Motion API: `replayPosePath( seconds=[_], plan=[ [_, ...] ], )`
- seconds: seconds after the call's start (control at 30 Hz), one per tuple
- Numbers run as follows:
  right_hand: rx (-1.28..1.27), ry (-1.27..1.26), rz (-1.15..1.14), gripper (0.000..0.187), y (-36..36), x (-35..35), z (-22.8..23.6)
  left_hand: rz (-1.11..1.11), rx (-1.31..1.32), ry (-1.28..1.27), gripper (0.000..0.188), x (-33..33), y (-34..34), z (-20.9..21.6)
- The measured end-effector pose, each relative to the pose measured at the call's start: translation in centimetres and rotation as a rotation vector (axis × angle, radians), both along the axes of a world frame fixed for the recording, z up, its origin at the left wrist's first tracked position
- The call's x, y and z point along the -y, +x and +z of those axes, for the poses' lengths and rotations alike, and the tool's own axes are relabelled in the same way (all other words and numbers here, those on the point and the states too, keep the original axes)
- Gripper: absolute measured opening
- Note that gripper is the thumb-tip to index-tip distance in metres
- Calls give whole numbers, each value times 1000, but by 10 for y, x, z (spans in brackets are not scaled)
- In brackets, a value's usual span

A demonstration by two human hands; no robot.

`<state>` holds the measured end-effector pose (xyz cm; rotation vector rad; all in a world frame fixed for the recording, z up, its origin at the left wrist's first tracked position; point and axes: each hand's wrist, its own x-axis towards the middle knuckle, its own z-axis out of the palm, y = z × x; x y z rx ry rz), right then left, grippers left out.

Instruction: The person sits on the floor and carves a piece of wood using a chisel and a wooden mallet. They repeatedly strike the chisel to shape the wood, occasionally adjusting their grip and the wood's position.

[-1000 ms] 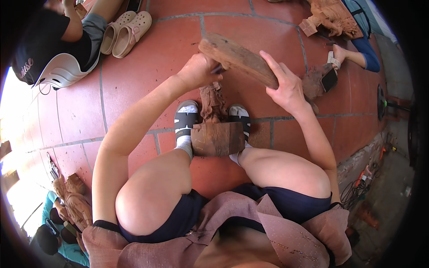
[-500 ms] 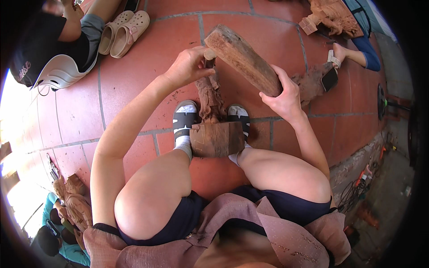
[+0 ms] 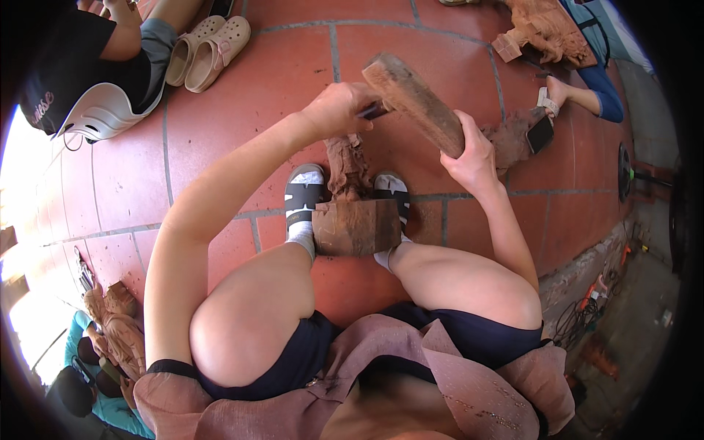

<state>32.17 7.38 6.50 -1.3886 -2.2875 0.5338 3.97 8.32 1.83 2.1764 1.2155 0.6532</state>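
The carving (image 3: pixel 350 170) is resting on the tiles (image 3: pixel 220 125) between the feet (image 3: pixel 303 196). At its twelve o'clock, the left hand (image 3: pixel 339 108) is gripping a dark tool (image 3: pixel 374 111); between two and three o'clock, the right hand (image 3: pixel 473 161) is clasping a mallet (image 3: pixel 416 105), tool contact remaining unclear.

A wooden block (image 3: pixel 357 227) sits between two sandalled feet (image 3: pixel 304 194) on red tiles (image 3: pixel 242 147), a narrow carved figure (image 3: pixel 348 172) extending beyond it. Further past the block, the left hand (image 3: pixel 341 110) grips a dark tool (image 3: pixel 374 111). Beyond and right of the block, the right hand (image 3: pixel 473 158) grasps a thick wooden bar (image 3: pixel 418 103), its far end near the tool. Well beyond the block, beige clogs (image 3: pixel 207 55) lie to its left, another carving (image 3: pixel 543 29) to its right.
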Motion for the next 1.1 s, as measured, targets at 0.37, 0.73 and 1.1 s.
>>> replayPosePath(
  seconds=[0.37, 0.73, 1.1],
  plan=[
    [-166, -288, -83, 67, 3, 9, -5, 530, 549, -225, 28, 24, -71, 6],
    [-115, -275, 11, 66, -12, 15, 8, 482, 526, -316, 25, 43, -59, 5],
    [-117, 82, 365, 87, -50, -1, 45, 448, 585, -233, 25, 54, -51, -12]
  ],
)
